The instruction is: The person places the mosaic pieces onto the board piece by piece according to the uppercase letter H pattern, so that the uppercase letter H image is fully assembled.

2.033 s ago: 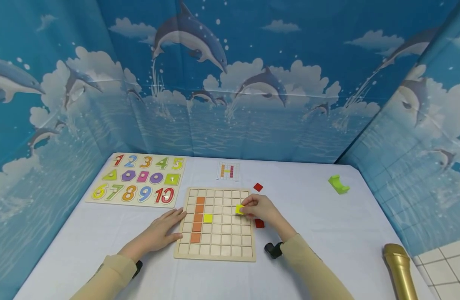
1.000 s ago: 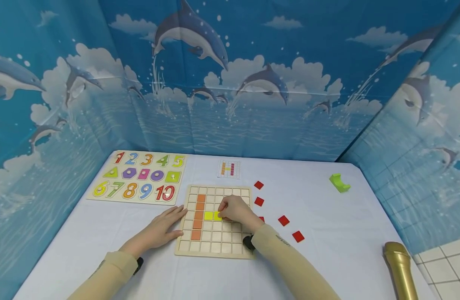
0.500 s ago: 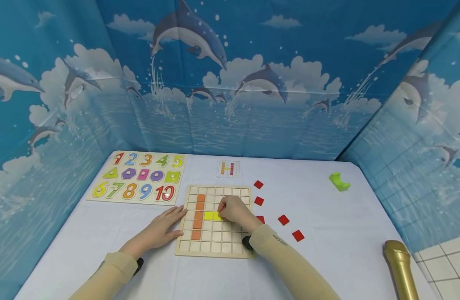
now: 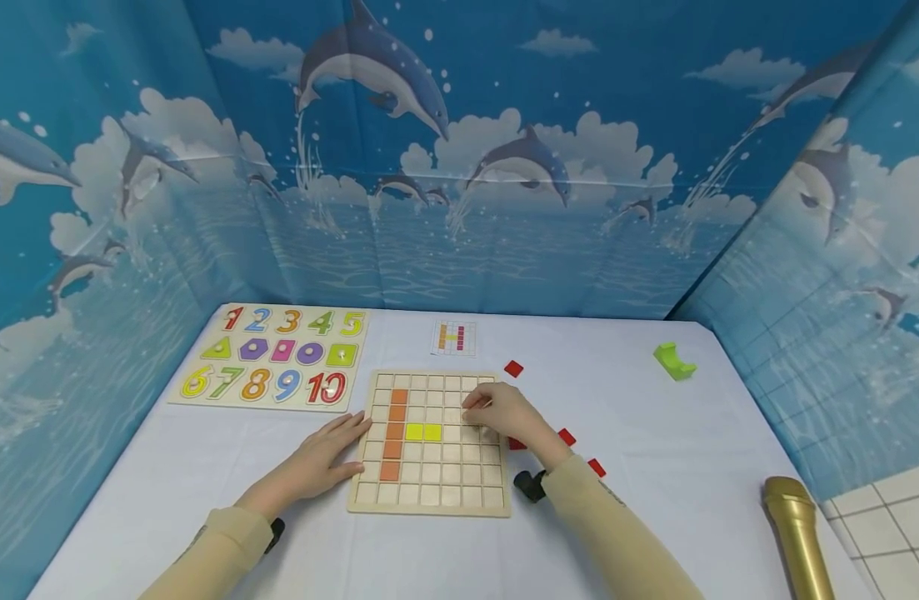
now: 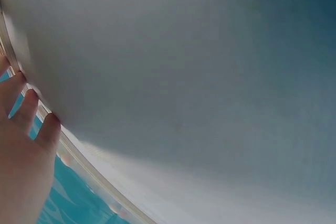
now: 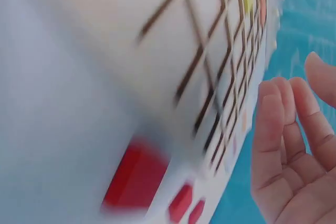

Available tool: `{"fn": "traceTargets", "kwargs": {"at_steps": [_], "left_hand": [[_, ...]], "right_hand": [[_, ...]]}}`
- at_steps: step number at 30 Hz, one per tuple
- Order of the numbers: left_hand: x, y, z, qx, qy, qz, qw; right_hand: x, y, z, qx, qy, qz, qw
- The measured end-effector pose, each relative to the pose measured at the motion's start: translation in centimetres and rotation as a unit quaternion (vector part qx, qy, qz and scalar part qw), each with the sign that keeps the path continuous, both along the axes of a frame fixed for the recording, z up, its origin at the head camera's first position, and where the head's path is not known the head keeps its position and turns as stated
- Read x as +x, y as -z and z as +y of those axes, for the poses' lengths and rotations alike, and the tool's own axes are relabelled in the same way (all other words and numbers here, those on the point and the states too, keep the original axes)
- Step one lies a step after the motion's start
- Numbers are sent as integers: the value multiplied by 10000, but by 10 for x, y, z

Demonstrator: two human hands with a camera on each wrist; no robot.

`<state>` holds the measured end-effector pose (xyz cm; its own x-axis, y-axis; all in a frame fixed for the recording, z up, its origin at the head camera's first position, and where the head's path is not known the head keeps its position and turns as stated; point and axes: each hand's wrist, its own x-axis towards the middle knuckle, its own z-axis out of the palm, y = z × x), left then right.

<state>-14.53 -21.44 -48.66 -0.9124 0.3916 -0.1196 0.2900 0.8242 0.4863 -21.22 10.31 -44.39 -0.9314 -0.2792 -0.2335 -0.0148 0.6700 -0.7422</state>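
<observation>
A wooden grid board [image 4: 429, 500] lies on the table in the head view. One column of it holds several orange tiles [image 4: 395, 431], and two yellow tiles [image 4: 423, 432] sit side by side just right of that column. My left hand [image 4: 317, 458] rests against the board's left edge with its fingers spread. Over the right part of the grid hovers my right hand [image 4: 507, 410]. The right wrist view shows nothing between that hand's thumb and fingers [image 6: 269, 124], which are loosely bent and apart. Red tiles [image 4: 514, 368] lie right of the board, some partly hidden by the right arm.
A number and shape puzzle board [image 4: 267, 400] lies at the back left. Behind the grid is a small pattern card [image 4: 454, 338]. A green curved block [image 4: 675, 362] stands at the back right, and a gold microphone [image 4: 796, 525] lies at the front right.
My right hand brought a yellow tile from the right to the cell beside the first yellow one and let it go. It has since drawn back rightward. The left hand stays put.
</observation>
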Motion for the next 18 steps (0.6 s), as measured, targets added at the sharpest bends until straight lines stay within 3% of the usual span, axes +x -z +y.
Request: {"fn": "traceTargets", "kwargs": {"at_steps": [11, 18], "left_hand": [[1, -1, -1, 2, 74, 88, 9999], [1, -1, -2, 23, 49, 92, 9999]], "right_hand": [[7, 8, 90, 207, 864, -43, 9960], [15, 8, 124, 303, 1182, -324, 9920]]}}
